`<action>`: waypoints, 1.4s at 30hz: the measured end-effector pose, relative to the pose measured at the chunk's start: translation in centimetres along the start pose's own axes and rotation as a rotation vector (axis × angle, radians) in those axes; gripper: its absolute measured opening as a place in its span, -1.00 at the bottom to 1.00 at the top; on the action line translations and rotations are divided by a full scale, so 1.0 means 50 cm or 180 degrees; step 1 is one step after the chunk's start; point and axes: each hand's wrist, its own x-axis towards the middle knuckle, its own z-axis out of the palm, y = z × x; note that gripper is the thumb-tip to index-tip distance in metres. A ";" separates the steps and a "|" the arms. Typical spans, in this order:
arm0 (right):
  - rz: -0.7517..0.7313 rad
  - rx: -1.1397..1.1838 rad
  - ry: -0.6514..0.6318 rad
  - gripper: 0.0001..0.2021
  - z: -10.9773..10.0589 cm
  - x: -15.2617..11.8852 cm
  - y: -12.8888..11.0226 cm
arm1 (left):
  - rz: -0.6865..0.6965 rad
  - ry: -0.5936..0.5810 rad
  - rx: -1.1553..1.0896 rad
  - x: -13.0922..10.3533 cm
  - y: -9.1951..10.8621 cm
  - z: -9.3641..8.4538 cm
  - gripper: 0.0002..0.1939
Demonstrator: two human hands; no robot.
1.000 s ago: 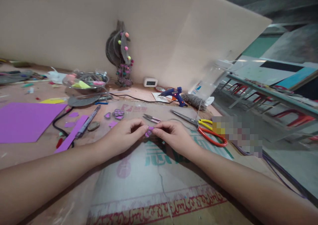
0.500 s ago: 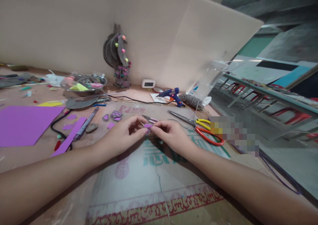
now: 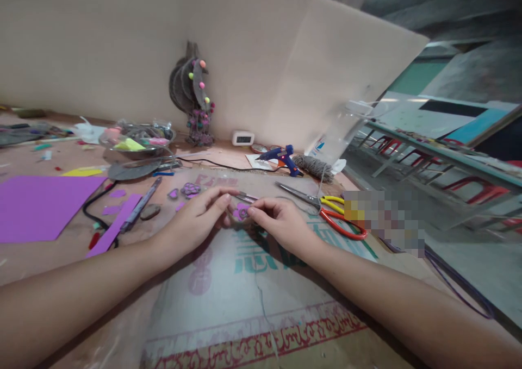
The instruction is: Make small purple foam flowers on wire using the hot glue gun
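Between my hands is a small purple foam piece (image 3: 240, 212) with a grey coiled outline on its face. My right hand (image 3: 281, 220) pinches its right edge between thumb and fingers. My left hand (image 3: 207, 210) is just left of it, thumb against the curled index finger; whatever those fingers hold is hidden. Behind the fingers lies a thin metal pointed tool (image 3: 247, 196), partly covered. Beyond my left hand rest a purple flower piece with grey outlines (image 3: 190, 189) and a small purple heart-like piece with a grey edge (image 3: 173, 193).
Scissors (image 3: 326, 206) with red and yellow handles lie to the right. Behind are a blue glue gun (image 3: 283, 158), grey yarn (image 3: 312, 166) and a white clock (image 3: 243, 138). Leftward are a purple sheet (image 3: 44, 206), a purple strip (image 3: 116, 225), a marker (image 3: 142, 203) and a filled bowl (image 3: 138, 141).
My left thumb and index finger have shifted back and left off the purple piece, uncovering its face with the grey coil. The right hand keeps its pinch in nearly the same place.
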 end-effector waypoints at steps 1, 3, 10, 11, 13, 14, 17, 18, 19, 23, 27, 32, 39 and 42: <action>-0.0002 -0.0003 0.0010 -0.80 0.000 0.000 0.001 | 0.0007 0.0060 -0.0009 0.001 -0.001 -0.001 -0.75; -0.0001 -0.0039 0.0037 -0.80 0.000 0.000 0.000 | 0.0028 0.0118 0.0108 0.002 -0.003 -0.004 -0.74; 0.0019 0.0004 0.0023 -0.82 0.000 -0.003 -0.012 | 0.0060 0.0112 0.0456 0.002 -0.007 -0.006 -0.59; 0.0008 0.0023 0.0016 -0.82 0.000 -0.003 -0.012 | 0.0067 0.0090 0.0402 0.002 -0.006 -0.006 -0.60; -0.0012 0.0083 -0.0006 -0.81 0.000 -0.002 -0.010 | 0.0019 0.0060 0.0211 0.002 -0.005 -0.005 -0.65; -0.0020 0.0119 -0.0008 -0.81 -0.001 -0.002 -0.008 | -0.0010 0.0052 0.0114 0.002 -0.005 -0.004 -0.68; -0.0037 0.0238 0.0078 -0.79 -0.003 -0.002 -0.005 | -0.0010 -0.0028 0.0110 0.002 -0.004 -0.002 -0.67; -0.0033 0.0264 0.0122 -0.78 -0.004 -0.002 -0.003 | 0.0020 -0.0107 0.0180 0.002 -0.003 -0.002 -0.67; -0.0035 0.0270 0.0165 -0.77 -0.006 -0.001 -0.001 | 0.0067 -0.0213 0.0262 0.002 -0.001 -0.001 -0.68; -0.0055 0.0184 0.0215 -0.73 -0.011 0.001 0.008 | 0.0267 -0.0440 0.0652 0.001 0.004 -0.002 -0.78; -0.0099 0.0184 0.0189 -0.74 -0.010 0.003 0.011 | 0.0207 -0.0440 0.0817 -0.001 0.005 -0.004 -0.82; -0.0090 0.0148 0.0256 -0.72 -0.010 0.003 0.004 | 0.0144 -0.0263 0.0622 0.002 -0.009 -0.004 -0.79; -0.0086 0.0100 0.0195 -0.74 -0.007 0.002 0.004 | -0.0071 0.0135 -0.0115 0.011 -0.006 -0.001 -0.71; -0.0227 -0.0102 0.0107 -0.76 -0.003 0.004 -0.001 | -0.0058 0.0068 0.0263 0.008 0.009 -0.005 -0.82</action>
